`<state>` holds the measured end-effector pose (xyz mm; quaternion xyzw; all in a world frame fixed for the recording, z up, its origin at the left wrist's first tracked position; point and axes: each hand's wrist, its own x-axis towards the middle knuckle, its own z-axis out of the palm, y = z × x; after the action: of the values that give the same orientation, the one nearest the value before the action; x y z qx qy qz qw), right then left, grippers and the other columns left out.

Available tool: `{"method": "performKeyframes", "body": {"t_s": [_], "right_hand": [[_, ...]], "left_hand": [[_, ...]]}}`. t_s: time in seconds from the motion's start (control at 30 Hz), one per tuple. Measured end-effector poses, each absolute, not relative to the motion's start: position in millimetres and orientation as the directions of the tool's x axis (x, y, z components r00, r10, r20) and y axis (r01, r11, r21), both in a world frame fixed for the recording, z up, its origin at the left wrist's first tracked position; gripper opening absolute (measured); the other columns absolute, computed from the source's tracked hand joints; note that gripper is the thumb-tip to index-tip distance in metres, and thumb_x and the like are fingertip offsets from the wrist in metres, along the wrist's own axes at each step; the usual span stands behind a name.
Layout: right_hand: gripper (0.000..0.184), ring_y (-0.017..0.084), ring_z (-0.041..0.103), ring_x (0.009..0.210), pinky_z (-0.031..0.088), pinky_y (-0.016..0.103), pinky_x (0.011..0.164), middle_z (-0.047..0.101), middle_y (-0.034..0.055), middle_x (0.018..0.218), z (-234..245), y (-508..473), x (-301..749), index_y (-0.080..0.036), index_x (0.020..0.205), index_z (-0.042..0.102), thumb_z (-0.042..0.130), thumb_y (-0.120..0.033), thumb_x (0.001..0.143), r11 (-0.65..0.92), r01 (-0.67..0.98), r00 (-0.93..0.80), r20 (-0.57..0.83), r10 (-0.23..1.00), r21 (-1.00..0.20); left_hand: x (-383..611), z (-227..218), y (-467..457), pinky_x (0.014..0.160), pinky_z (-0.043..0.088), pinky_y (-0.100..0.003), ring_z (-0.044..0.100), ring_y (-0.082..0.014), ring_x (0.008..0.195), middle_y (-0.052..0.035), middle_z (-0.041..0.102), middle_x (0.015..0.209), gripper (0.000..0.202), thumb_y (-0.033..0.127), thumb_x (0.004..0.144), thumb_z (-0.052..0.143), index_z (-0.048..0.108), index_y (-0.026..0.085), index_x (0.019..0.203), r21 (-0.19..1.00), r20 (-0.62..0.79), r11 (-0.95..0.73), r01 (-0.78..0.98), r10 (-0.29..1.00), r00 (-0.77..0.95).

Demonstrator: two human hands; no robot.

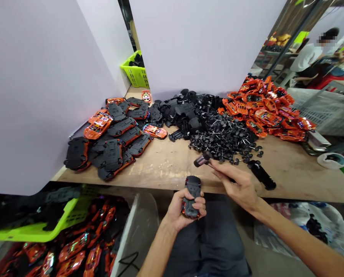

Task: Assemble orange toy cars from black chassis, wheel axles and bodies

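Observation:
My left hand (177, 209) is closed around a toy car (193, 188), held underside up, with its black chassis showing and bits of orange at its sides. It is just in front of the table edge, above my lap. My right hand (239, 184) grips a small hammer (203, 158), whose dark cylindrical head is raised above and to the right of the car, apart from it. Most of the hammer's handle is hidden by my fingers. Beyond that hand lies a heap of black wheels on metal axles (223, 136). One black strip-like part (262, 175) rests to its right.
Several assembled toy cars (122, 134) are piled at the left of the table (172, 161). Black chassis (186, 107) and orange car shells (268, 111) are heaped behind. White panels (189, 42) stand at the back. A yellow-green crate (65, 219) is below left; a person (307, 57) sits far right.

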<state>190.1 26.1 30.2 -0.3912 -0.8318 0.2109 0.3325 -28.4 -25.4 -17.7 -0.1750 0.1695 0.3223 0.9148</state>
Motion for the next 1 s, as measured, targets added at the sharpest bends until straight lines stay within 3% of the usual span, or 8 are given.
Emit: {"method": "performKeyframes", "body": {"t_s": [0.13, 0.23, 0.37, 0.53, 0.63, 0.77, 0.87, 1.0], "right_hand": [[0.06, 0.021, 0.072, 0.078, 0.062, 0.031, 0.072, 0.076, 0.0043, 0.093, 28, 21, 187, -0.033, 0.144, 0.065, 0.048, -0.006, 0.093, 0.631, 0.527, -0.619, 0.252, 0.744, -0.569], [0.059, 0.022, 0.073, 0.084, 0.062, 0.033, 0.077, 0.076, 0.0061, 0.101, 28, 14, 191, -0.033, 0.145, 0.064, 0.049, -0.007, 0.095, 0.571, 0.575, -0.501, 0.301, 0.812, -0.586], [0.062, 0.02, 0.073, 0.075, 0.061, 0.03, 0.067, 0.077, 0.0048, 0.096, 29, 11, 196, -0.035, 0.142, 0.067, 0.049, -0.004, 0.092, 0.622, 0.563, -0.614, 0.229, 0.755, -0.544], [0.055, 0.025, 0.075, 0.113, 0.061, 0.038, 0.099, 0.077, 0.0052, 0.127, 26, 30, 180, -0.03, 0.14, 0.068, 0.052, -0.004, 0.095, 0.558, 0.522, -0.412, 0.381, 0.827, -0.646], [0.059, 0.023, 0.076, 0.111, 0.063, 0.035, 0.095, 0.078, 0.0038, 0.126, 20, 39, 172, -0.03, 0.14, 0.068, 0.051, -0.001, 0.092, 0.606, 0.48, -0.553, 0.317, 0.771, -0.634], [0.057, 0.023, 0.075, 0.115, 0.062, 0.038, 0.1, 0.077, 0.0042, 0.127, 14, 32, 185, -0.029, 0.141, 0.067, 0.049, -0.003, 0.094, 0.564, 0.522, -0.457, 0.348, 0.818, -0.64], [0.057, 0.022, 0.077, 0.105, 0.065, 0.037, 0.092, 0.078, 0.005, 0.123, 14, 26, 204, -0.03, 0.143, 0.065, 0.047, -0.005, 0.096, 0.595, 0.538, -0.567, 0.265, 0.78, -0.598], [0.045, 0.026, 0.072, 0.119, 0.059, 0.042, 0.103, 0.074, 0.0059, 0.133, 14, 36, 213, -0.03, 0.142, 0.066, 0.052, -0.015, 0.102, 0.54, 0.593, -0.475, 0.282, 0.834, -0.598]], "left_hand": [[-29, -17, -24, 0.061, 0.042, -0.021, 0.044, -0.007, 0.056, 0.0014, 0.042, 0.075, 0.036, 0.011, 0.063, 0.06, 0.057, 0.008, 0.098, -0.204, -0.415, 0.747, -0.633, 0.52, 0.747], [-30, -18, -24, 0.061, 0.043, -0.022, 0.045, -0.0069, 0.056, 0.0009, 0.043, 0.076, 0.035, 0.011, 0.064, 0.06, 0.058, 0.007, 0.098, -0.197, -0.395, 0.745, -0.637, 0.535, 0.747], [-31, -20, -24, 0.062, 0.044, -0.022, 0.046, -0.0075, 0.057, 0.0001, 0.045, 0.077, 0.033, 0.011, 0.065, 0.059, 0.058, 0.006, 0.098, -0.206, -0.366, 0.747, -0.632, 0.54, 0.758], [-32, -22, -23, 0.064, 0.045, -0.023, 0.047, -0.0079, 0.058, 0.0006, 0.043, 0.077, 0.033, 0.011, 0.067, 0.059, 0.057, 0.006, 0.099, -0.246, -0.359, 0.746, -0.619, 0.523, 0.773], [-33, -21, -22, 0.064, 0.045, -0.022, 0.047, -0.0078, 0.059, 0.001, 0.042, 0.078, 0.033, 0.01, 0.068, 0.059, 0.056, 0.006, 0.101, -0.284, -0.347, 0.739, -0.61, 0.514, 0.784], [-34, -21, -22, 0.064, 0.045, -0.022, 0.047, -0.0078, 0.06, 0.0007, 0.043, 0.078, 0.033, 0.01, 0.068, 0.059, 0.057, 0.006, 0.101, -0.293, -0.343, 0.743, -0.601, 0.505, 0.792], [-34, -20, -20, 0.063, 0.045, -0.022, 0.047, -0.008, 0.06, 0.0005, 0.043, 0.078, 0.032, 0.009, 0.068, 0.059, 0.057, 0.006, 0.1, -0.28, -0.357, 0.741, -0.61, 0.509, 0.783], [-28, -16, -22, 0.065, 0.048, -0.021, 0.049, -0.0075, 0.06, -0.0016, 0.05, 0.078, 0.03, 0.01, 0.069, 0.061, 0.06, 0.005, 0.099, -0.223, -0.4, 0.721, -0.657, 0.547, 0.736]]}}
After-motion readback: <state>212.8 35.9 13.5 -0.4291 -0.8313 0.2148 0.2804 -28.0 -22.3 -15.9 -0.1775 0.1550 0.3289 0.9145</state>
